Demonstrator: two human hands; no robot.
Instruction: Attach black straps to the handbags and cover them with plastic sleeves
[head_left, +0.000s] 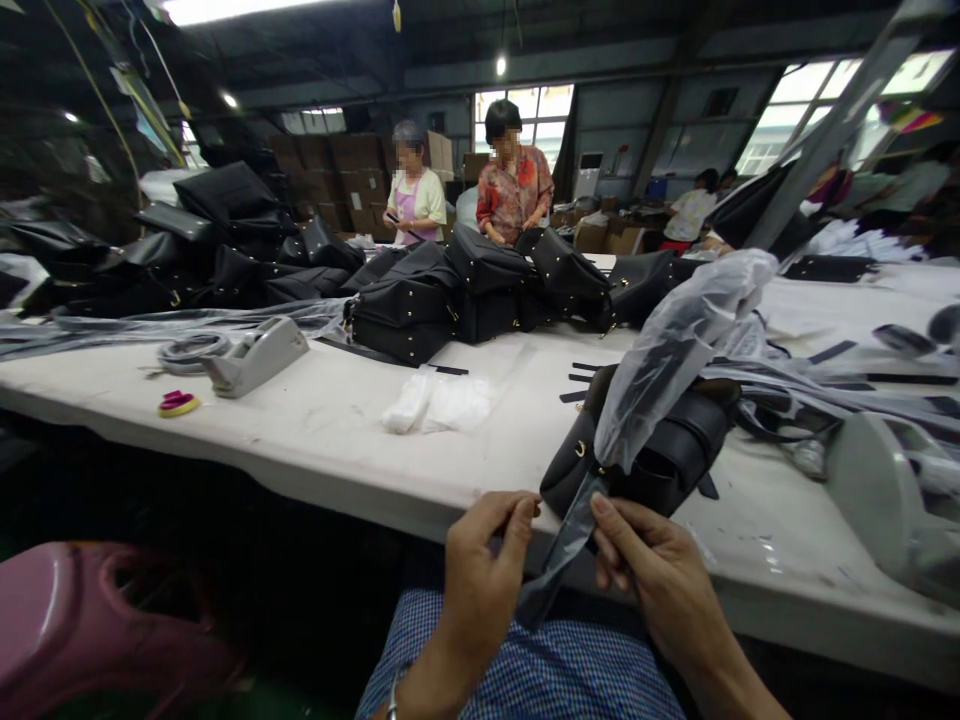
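Observation:
Just off the table edge, my right hand (654, 562) pinches a dark strap in a clear plastic sleeve (568, 542) between thumb and fingers. The strap's lower end hangs toward my lap. Beside it on the left, my left hand (487, 565) has thumb and forefinger pressed together; whatever is between them, if anything, is too small to make out. Behind both hands a black handbag (679, 450) with gold-coloured fittings lies at the front of the table. Loose, cloudy plastic wrap (671, 345) stands up over the bag, partly hiding it.
Several black bags (409, 305) are heaped along the table's far side. A grey tape dispenser (259, 358), a yellow-and-pink roll (178, 403) and white plastic packets (439, 402) lie left. Another dispenser (885, 495) stands right. A pink stool (97, 630) is lower left. Two people (514, 190) stand opposite.

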